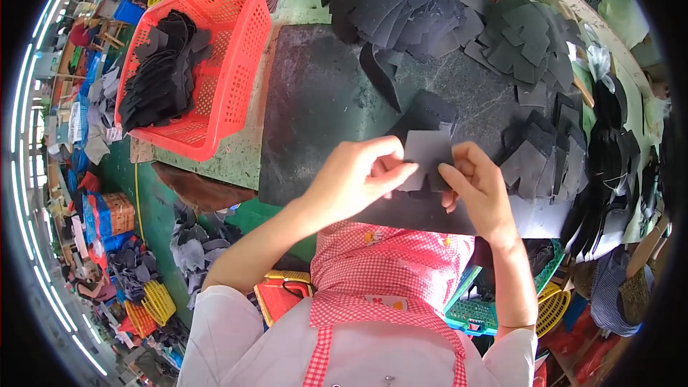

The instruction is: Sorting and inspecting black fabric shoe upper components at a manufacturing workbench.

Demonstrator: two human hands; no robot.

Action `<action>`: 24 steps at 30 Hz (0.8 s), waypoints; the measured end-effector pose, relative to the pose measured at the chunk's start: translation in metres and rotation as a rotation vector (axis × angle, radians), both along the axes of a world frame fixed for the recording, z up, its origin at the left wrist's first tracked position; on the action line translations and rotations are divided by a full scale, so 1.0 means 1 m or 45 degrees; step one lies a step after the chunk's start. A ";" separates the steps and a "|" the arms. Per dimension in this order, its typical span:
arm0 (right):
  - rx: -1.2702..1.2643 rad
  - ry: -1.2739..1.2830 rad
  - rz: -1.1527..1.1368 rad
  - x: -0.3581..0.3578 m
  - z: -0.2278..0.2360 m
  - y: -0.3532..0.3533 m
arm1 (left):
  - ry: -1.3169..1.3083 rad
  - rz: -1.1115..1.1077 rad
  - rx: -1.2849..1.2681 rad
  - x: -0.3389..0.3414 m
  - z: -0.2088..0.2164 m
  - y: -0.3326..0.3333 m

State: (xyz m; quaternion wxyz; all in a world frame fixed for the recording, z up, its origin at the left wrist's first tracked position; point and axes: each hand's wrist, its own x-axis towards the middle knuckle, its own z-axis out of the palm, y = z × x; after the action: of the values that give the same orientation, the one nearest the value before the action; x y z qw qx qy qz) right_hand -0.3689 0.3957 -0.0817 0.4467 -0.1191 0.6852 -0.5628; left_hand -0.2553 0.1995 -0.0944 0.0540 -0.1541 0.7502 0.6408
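Observation:
A small flat grey piece of sheet material (428,145), perhaps leather or fabric, is held up in front of me. My left hand (362,175) pinches at its left edge, thumb against fingers. On the opposite edge my right hand (479,188) pinches with thumb and curled fingers. The lower part of the piece is partly covered by my fingertips. Just beyond it, a curved black piece (433,109) lies on the dark work board (308,107). Farther off, a narrow black strip (378,75) rests on the same board.
A red perforated basket (247,50) with stacked black pieces (165,79) stands at the left. Heaps of dark cut pieces (401,3) cover the far side, with another pile (527,39) farther right. Grey stacks (541,158) sit right of my hand, near hanging black strips (609,143).

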 end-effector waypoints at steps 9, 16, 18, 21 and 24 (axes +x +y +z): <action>0.288 0.223 0.151 0.008 -0.005 -0.003 | -0.220 -0.245 -0.305 0.003 -0.003 -0.015; 0.566 0.597 0.289 0.006 0.004 -0.019 | -0.179 -0.404 -0.960 -0.005 0.000 -0.010; 0.728 0.978 0.431 0.006 0.002 -0.019 | 0.013 -0.302 -1.109 -0.008 0.000 -0.007; 0.347 1.367 0.235 0.012 -0.012 -0.018 | 0.321 -0.205 -1.186 -0.011 -0.006 -0.008; 0.280 1.447 0.262 0.010 -0.013 -0.021 | 0.420 -0.209 -1.111 -0.014 -0.010 -0.013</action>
State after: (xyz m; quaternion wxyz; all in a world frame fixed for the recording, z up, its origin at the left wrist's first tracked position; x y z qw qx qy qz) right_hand -0.3593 0.3743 -0.0942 0.0714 -0.4211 0.8564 -0.2899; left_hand -0.2697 0.1866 -0.1045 -0.0851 0.0013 0.9576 0.2753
